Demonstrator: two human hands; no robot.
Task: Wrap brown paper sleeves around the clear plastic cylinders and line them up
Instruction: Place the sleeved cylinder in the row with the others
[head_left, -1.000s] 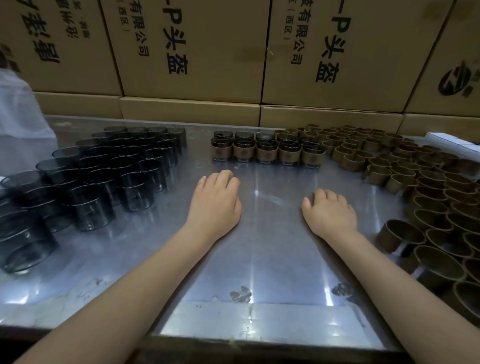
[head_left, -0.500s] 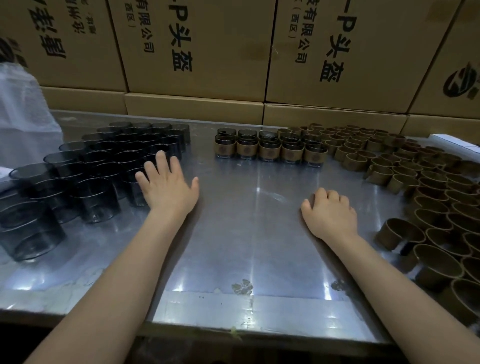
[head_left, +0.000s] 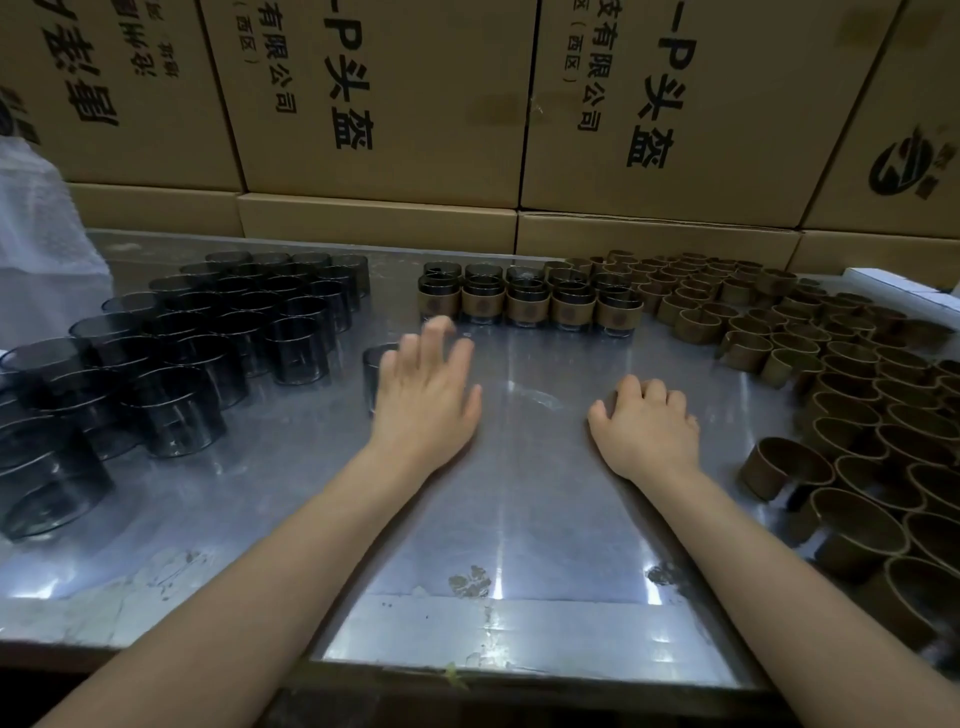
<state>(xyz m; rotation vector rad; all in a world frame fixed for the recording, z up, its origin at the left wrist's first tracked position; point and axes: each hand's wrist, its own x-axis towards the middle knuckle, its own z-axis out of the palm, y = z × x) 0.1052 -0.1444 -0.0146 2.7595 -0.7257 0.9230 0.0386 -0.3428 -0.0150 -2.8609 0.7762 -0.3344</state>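
Metal table (head_left: 519, 519): two hands, five front-row sleeved cylinders (head_left: 530, 306).

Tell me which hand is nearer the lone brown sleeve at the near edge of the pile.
Right. The right hand rests just left of that sleeve; the left hand is farther left, holding a clear cylinder.

Smoky dark cylinders (head_left: 208, 332), brown sleeves (head_left: 831, 395), silvery table (head_left: 519, 519), tan cartons (head_left: 384, 93).
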